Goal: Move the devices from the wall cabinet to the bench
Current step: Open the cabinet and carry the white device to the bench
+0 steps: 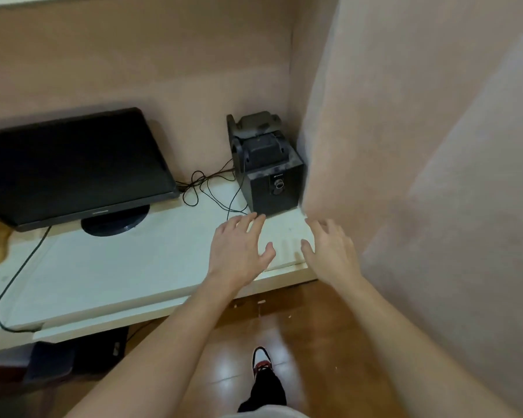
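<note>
A black speaker box (277,188) with a round knob stands in the back right corner of the white bench (127,267). Two smaller black devices (261,137) are stacked on top of it. My left hand (239,251) hovers open just in front of the box, fingertips close to its lower front edge. Beside it, my right hand (332,251) is also open, at the bench's right end next to the wall. Neither hand holds anything.
A black monitor (73,167) on a round stand sits at the bench's left, tilted back. Thin black cables (206,188) lie between monitor and speaker; one cable (15,279) runs off the front edge. A pink wall (420,176) juts out on the right. Brown floor lies below.
</note>
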`<state>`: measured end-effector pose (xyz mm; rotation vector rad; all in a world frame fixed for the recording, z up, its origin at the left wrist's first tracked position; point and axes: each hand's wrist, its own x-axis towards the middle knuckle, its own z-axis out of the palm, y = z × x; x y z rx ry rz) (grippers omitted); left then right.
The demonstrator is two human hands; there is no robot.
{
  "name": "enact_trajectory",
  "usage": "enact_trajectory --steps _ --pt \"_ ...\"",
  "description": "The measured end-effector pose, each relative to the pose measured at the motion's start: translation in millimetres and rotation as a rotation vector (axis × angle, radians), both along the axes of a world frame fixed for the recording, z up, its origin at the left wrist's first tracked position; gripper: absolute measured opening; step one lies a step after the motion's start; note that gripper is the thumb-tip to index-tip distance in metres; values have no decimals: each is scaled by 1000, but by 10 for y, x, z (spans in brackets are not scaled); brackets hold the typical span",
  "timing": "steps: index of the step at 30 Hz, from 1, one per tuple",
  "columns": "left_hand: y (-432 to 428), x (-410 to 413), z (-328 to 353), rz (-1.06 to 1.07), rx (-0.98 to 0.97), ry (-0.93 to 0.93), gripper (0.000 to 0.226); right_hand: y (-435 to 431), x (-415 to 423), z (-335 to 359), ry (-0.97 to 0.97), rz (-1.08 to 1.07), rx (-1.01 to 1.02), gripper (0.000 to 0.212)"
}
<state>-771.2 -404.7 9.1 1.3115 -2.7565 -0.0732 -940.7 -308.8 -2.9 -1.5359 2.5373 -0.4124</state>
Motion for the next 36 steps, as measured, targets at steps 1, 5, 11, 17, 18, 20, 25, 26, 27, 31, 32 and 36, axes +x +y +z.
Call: enact_trajectory --steps 1,5,11,17,18,20,25,26,27,31,32,36 --pt "-122 -34 -5 2 0 5 63 -121 -38 13 2 2 3 49" --pt "-587 -166 1 21 2 35 64 -586 -167 76 -2 22 13 50" --pt "-1117 -324 64 26 -18 108 67 -1146 -308 123 36 44 -17 52" --pt "-1232 -412 147 59 -48 140 66 -1364 -407 234 41 76 -46 51" --pt "-1231 -412 177 63 -56 146 65 -1394 -420 275 41 86 -60 50" --pt "-1220 -408 287 74 -73 159 63 -1439 -439 383 55 107 -89 51" --pt "-1177 -424 712 105 -211 209 59 -1491 -499 811 125 160 -211 50" --pt "-1169 -433 813 104 -239 225 59 -1497 -516 916 134 167 -233 50" --pt "-1159 -439 924 104 -267 236 59 -1496 -530 1030 142 175 -254 50" --pt "-1132 -463 1416 104 -383 268 59 -1473 -560 1529 201 205 -361 50" --pt "-1115 -468 1540 99 -411 282 59 -1465 -560 1660 215 212 -390 50" --pt "-1017 -489 2013 88 -497 329 62 -1436 -525 2179 250 240 -515 51"
